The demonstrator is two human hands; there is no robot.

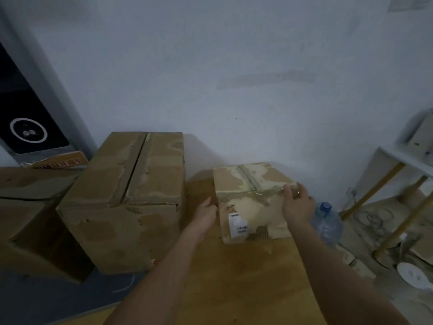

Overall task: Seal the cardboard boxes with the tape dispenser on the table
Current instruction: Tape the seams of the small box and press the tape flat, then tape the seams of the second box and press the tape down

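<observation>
A small cardboard box (251,202) with a white label on its front stands on the wooden table (234,277), against the wall. My left hand (206,215) rests flat against its left side. My right hand (296,205) grips the box's front right top corner, fingers over the edge where shiny tape runs. A large cardboard box (131,198) stands to the left, its top flaps closed along a centre seam. No tape dispenser is in view.
A third, darker box (35,212) sits at far left. A clear water bottle with a blue cap (326,221) stands just right of the small box. A white shelf with yellow legs (393,184) and cables fill the right side.
</observation>
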